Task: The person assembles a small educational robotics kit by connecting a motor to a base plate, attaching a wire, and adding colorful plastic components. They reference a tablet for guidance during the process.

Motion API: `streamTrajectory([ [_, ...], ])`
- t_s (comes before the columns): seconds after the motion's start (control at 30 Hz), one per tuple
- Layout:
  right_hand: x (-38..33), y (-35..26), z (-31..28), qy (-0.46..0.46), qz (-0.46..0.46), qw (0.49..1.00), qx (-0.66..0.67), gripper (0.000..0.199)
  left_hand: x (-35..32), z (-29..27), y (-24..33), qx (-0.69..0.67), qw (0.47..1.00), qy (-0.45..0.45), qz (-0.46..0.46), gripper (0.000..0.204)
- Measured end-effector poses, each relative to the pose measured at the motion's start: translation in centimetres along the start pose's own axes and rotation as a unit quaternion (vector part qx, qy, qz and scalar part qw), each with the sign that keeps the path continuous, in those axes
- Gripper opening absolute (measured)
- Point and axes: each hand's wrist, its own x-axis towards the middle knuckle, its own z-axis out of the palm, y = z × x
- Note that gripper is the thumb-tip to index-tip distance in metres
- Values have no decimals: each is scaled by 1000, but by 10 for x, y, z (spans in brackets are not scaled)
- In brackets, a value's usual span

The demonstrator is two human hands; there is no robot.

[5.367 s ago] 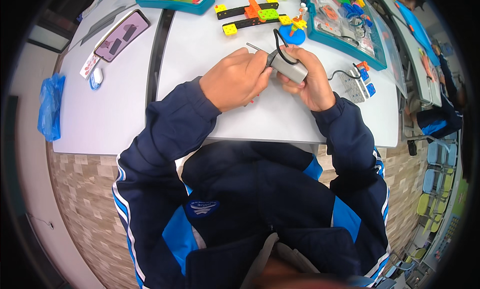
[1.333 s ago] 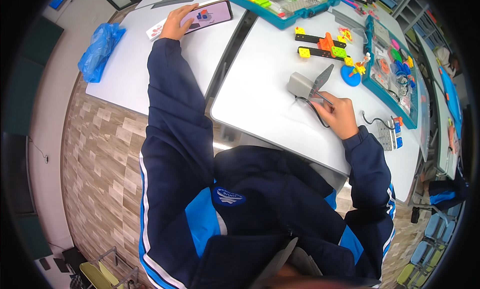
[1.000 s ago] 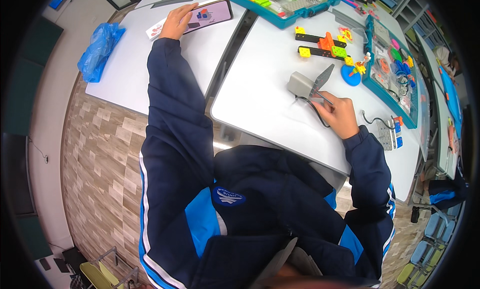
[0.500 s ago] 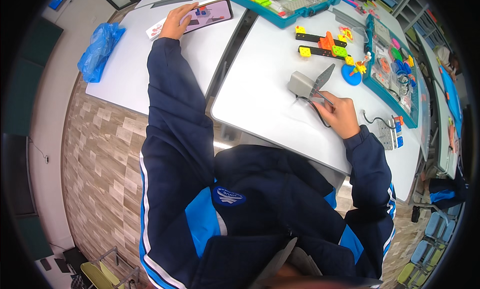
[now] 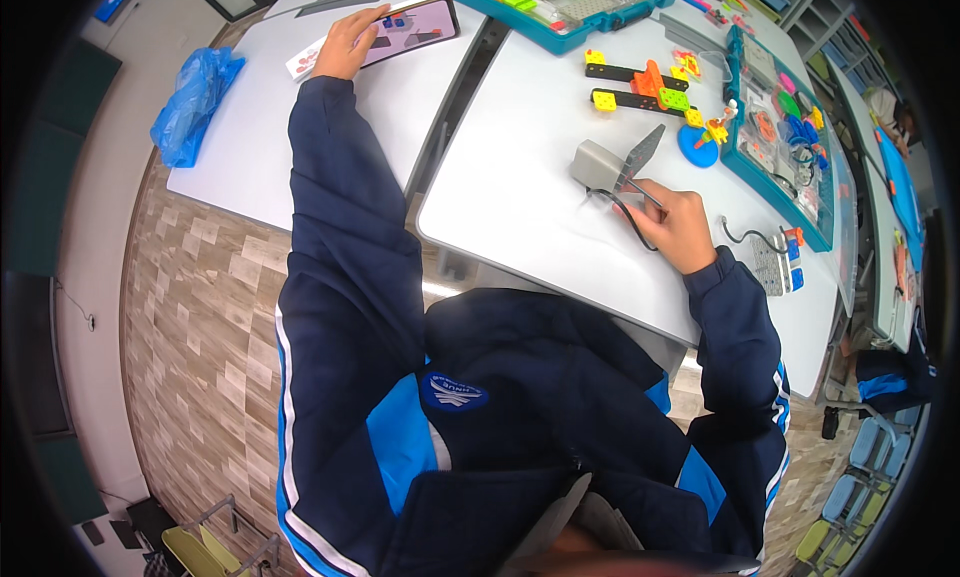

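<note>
My left hand (image 5: 345,45) reaches to the far left table with its fingers stretched out over the near end of a phone (image 5: 412,29). The phone lies tilted against a white box (image 5: 302,61), and its screen shows a picture of a built model. Over the right table, my right hand (image 5: 682,227) pinches a thin grey part of a small assembly. That assembly has a grey block (image 5: 598,165), a dark perforated plate (image 5: 643,151) standing up at an angle and a black cable (image 5: 632,225) looping down beside my fingers. My fingertips are partly hidden behind the thin part.
Beyond my right hand lie a black beam construction (image 5: 635,99) with orange, yellow and green pieces, and a blue disc (image 5: 698,147). Two teal cases (image 5: 570,39) of parts stand farther back and right. A cabled grey-blue module (image 5: 778,262) sits right; a blue plastic bag (image 5: 195,107) lies left.
The picture on the phone's screen looks different, with the model smaller. My left fingers have shifted slightly; my right hand keeps its hold. The whole view has slid a little.
</note>
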Motion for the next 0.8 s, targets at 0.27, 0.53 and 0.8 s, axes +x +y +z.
streamTrajectory([
  [0.27, -1, 4, -1, 22, 17, 999, 33, 32, 6, 1, -9, -14, 999, 4, 41, 41],
  [0.53, -2, 8, -1, 42, -29, 999, -6, 28, 6, -7, 29, 198, 979, 30, 39, 48],
  [0.8, -1, 13, -11, 69, -92, 993, -34, 18, 30, -2, 137, 62, 977, 81, 187, 42],
])
